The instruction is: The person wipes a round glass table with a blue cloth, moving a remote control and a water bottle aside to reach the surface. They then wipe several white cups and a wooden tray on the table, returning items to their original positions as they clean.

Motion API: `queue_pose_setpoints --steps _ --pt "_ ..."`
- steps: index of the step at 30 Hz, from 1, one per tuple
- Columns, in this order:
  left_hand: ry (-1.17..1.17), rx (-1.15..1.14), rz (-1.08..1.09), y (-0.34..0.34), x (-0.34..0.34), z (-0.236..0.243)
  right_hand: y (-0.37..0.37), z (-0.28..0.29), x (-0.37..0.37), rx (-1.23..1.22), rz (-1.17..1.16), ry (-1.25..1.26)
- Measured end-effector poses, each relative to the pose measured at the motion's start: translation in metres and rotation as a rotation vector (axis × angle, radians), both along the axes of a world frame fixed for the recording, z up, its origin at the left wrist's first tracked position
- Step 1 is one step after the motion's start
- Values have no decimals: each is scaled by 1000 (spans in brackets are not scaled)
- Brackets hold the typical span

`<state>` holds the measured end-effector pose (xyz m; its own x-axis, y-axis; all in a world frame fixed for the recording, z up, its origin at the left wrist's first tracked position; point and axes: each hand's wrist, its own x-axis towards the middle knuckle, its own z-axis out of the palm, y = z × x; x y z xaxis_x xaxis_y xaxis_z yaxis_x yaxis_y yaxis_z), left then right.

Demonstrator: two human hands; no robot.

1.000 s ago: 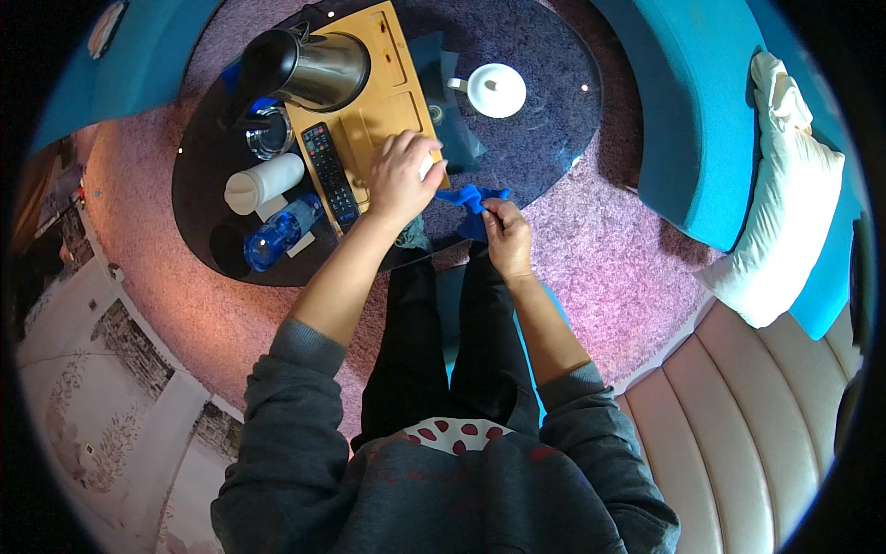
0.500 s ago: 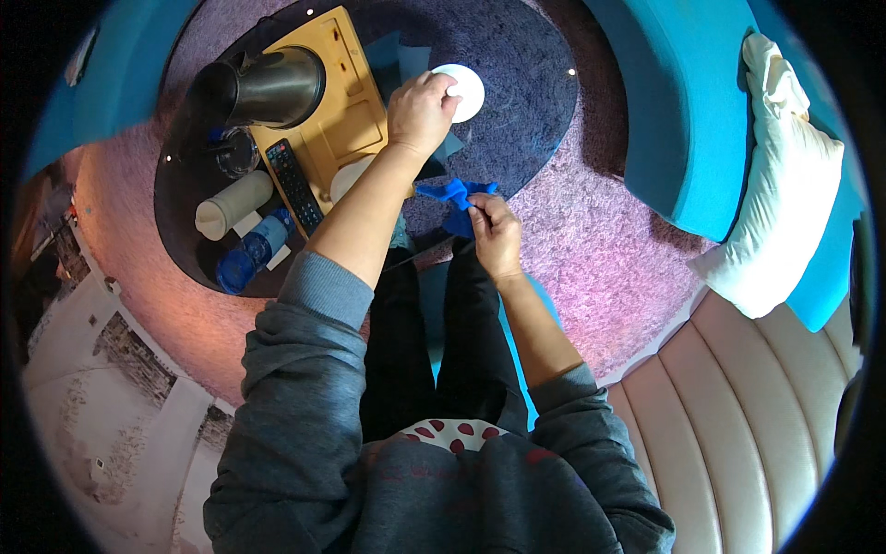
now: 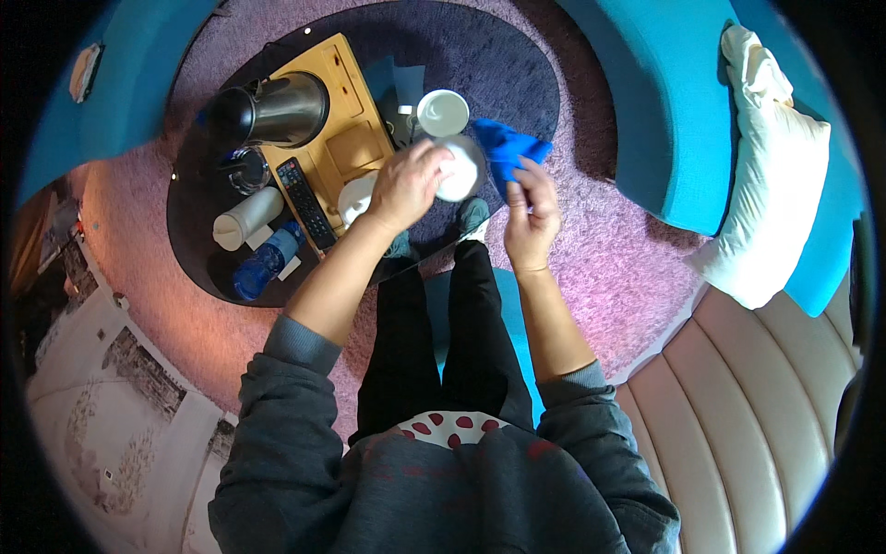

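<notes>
My left hand (image 3: 411,185) is closed on a round white lid (image 3: 463,169), held tilted and a little blurred over the near side of the dark glass table (image 3: 498,60). Just beyond it stands a white cup (image 3: 443,113) with its top uncovered and its handle pointing left. My right hand (image 3: 532,208), smeared by motion, pinches a blue cloth (image 3: 509,150) that hangs spread beside the lid. Partly behind my left wrist is a second white cup (image 3: 354,198).
On the table's left are a wooden tray (image 3: 355,148), a steel kettle (image 3: 286,109), a black remote (image 3: 305,203), a glass ashtray-like dish (image 3: 249,173), a pale cylinder (image 3: 247,220) and a blue-labelled bottle (image 3: 268,263). A teal sofa (image 3: 660,120) with a white pillow (image 3: 771,185) curves at right.
The lid has come off the far cup and moved nearer in my left hand. The blue cloth, bunched before, has been raised and spread out by my right hand, which moved right.
</notes>
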<state>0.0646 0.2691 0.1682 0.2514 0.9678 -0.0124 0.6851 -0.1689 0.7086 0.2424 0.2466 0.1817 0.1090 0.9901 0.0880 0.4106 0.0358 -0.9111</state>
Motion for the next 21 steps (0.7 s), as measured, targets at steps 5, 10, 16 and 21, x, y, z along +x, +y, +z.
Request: queue_pose_setpoints --steps 5,10,16,21 --pt "-134 57 4 -19 -1 45 26 44 -12 -15 358 -125" --pt "-112 70 28 -27 -7 85 27 74 -20 24 409 -142" --pt "-31 166 155 -37 -37 115 -23 124 -47 296 442 -380" --pt "20 236 -32 -61 -47 142 -32 150 -48 224 369 -199"
